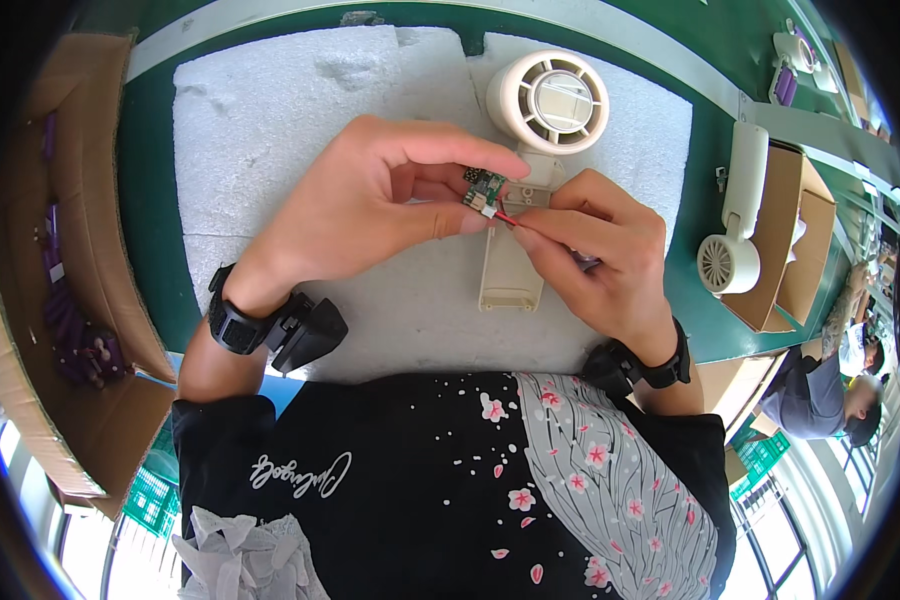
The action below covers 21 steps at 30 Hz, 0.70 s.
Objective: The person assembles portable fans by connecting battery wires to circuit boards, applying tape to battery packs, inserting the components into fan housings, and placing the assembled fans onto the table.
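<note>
Between the thumb and fingers of my left hand (380, 205) is a small green circuit board (483, 187) with a white connector on its near edge. My right hand (600, 245) pinches the red wire (506, 218) right beside that connector; whether the plug is fully seated I cannot tell. Part of a purple item shows under my right fingers. Beneath both hands lies a cream handheld fan (515, 270), its long handle shell uncovered and its round grille head (562, 102) pointing away from me. My hands hide the middle of the handle.
White foam sheets (260, 130) cover the green bench. A cardboard box (90, 230) with purple parts stands at the left. To the right are another cream fan (735, 220) and an open carton (805, 230). Further right, a person (820, 395) sits nearby.
</note>
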{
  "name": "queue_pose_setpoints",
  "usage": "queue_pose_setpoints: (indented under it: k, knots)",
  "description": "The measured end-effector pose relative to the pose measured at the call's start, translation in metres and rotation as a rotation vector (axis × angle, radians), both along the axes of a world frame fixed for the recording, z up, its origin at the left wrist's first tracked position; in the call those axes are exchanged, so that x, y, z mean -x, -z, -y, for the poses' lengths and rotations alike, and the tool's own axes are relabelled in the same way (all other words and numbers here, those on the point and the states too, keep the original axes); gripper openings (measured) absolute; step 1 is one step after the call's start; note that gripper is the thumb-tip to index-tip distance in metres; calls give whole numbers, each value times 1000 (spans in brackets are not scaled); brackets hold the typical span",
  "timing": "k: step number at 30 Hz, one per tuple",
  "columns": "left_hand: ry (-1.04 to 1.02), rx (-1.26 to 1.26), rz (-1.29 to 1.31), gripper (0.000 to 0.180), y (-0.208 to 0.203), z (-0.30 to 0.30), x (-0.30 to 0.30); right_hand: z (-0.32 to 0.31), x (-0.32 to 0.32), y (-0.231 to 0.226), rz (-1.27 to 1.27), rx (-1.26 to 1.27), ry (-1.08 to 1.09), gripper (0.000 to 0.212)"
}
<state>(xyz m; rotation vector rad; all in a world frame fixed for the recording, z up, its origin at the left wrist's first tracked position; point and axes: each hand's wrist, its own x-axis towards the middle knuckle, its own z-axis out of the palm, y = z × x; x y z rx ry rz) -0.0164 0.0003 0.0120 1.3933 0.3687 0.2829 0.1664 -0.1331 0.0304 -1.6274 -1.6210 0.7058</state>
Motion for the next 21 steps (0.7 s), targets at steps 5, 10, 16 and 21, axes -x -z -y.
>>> queue_pose_setpoints:
  k: [5,10,16,21]
  knots:
    - [15,128,-90,42,-7,-3,-1,0,1,1,5,-3,1,12]
    - [4,142,-61,41,-1,-3,0,0,0,0,1,2,4,11]
    - [-42,19,-12,40,3,1,0,0,1,2,14,-17,8,10]
    - [-107,-112,33,35,4,6,-2,0,0,3,79,-64,-26,10]
